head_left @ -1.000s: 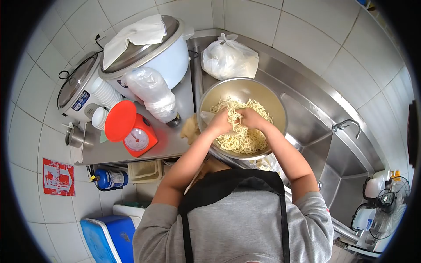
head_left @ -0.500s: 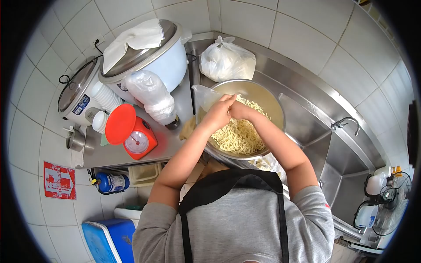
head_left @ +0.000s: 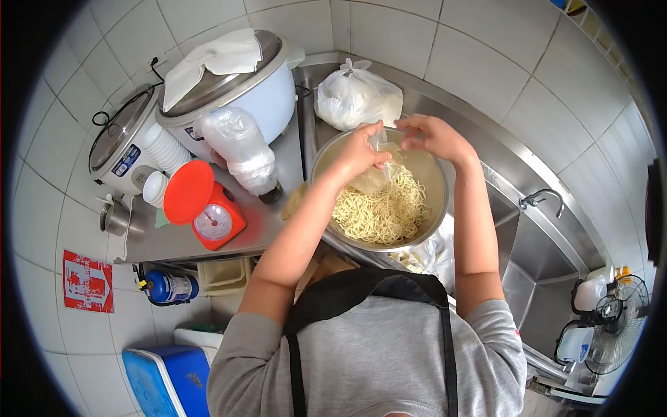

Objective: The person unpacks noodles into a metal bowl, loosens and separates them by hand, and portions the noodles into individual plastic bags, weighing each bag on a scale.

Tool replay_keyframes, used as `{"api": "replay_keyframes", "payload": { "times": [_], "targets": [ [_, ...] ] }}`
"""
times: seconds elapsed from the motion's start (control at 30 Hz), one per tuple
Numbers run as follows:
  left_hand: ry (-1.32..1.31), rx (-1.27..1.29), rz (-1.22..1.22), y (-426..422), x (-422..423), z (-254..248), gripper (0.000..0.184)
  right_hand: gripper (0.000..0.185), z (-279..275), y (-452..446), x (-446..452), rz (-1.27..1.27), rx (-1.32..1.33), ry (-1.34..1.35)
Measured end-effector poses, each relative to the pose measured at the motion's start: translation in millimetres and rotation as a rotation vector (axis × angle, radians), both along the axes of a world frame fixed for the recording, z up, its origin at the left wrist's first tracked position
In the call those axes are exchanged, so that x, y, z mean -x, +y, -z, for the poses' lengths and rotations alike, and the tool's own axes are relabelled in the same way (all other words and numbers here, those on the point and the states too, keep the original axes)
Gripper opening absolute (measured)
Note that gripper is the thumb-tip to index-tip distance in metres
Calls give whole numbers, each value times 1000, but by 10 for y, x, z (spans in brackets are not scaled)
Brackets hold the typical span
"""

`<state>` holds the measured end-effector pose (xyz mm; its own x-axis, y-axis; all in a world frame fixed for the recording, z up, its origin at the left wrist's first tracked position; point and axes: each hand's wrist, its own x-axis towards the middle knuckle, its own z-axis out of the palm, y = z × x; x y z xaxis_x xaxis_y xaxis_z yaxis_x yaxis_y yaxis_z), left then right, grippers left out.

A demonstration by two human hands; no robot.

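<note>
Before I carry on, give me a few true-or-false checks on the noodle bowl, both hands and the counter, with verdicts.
1. The left hand grips a clear plastic bag over the bowl. True.
2. The right hand is buried in the noodles. False: it is raised above them.
3. A white cloth lies on the lid of the larger rice cooker. True.
4. The kitchen scale is blue. False: it is red.
5. The tied white bag sits inside the bowl. False: it sits beyond the bowl's far rim.
</note>
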<state>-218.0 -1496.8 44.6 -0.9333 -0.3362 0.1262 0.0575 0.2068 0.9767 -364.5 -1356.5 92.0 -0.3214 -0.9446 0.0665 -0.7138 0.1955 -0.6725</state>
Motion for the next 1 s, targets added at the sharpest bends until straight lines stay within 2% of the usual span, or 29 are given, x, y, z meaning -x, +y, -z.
{"api": "replay_keyframes", "payload": {
  "times": [0.07, 0.17, 0.23, 0.3, 0.4, 0.43, 0.57, 0.67, 0.77, 0.87, 0.97, 1.0],
  "targets": [
    [28, -18, -16, -11, -36, -155, 72, 61, 374, 30, -44, 77, 233, 54],
    [107, -205, -29, -84, -90, -310, 67, 63, 952, -79, -268, 120, 452, 80],
    [151, -281, -61, -141, -137, -383, 61, 56, 1022, -102, -330, 151, 359, -135],
    [99, -257, -120, -197, -196, -328, 60, 44, 1003, -37, -315, 206, 51, -559],
    [8, -186, -171, -372, -208, 90, 57, 29, 764, 71, -141, 185, 6, -518],
    [-29, -159, -181, -401, -211, 269, 56, 20, 571, 90, -160, 153, 58, -528],
    [-111, -94, -224, -329, -211, 667, 51, 15, 190, -164, -238, 66, 344, -514],
    [-33, 120, -281, -287, -206, 705, 51, 15, 20, -422, -490, 31, 492, -413],
    [25, 31, -250, -256, -285, 560, 51, 11, -78, -597, -637, -9, 630, -352],
    [88, -88, -228, -213, -392, 407, 50, 17, -123, -653, -710, -85, 697, -446],
    [44, -195, -259, -202, -454, 374, 47, 19, 76, -670, -612, -181, 333, -206],
    [68, -192, -268, -206, -472, 378, 46, 22, 180, -689, -566, -116, 284, -44]
  ]
}}
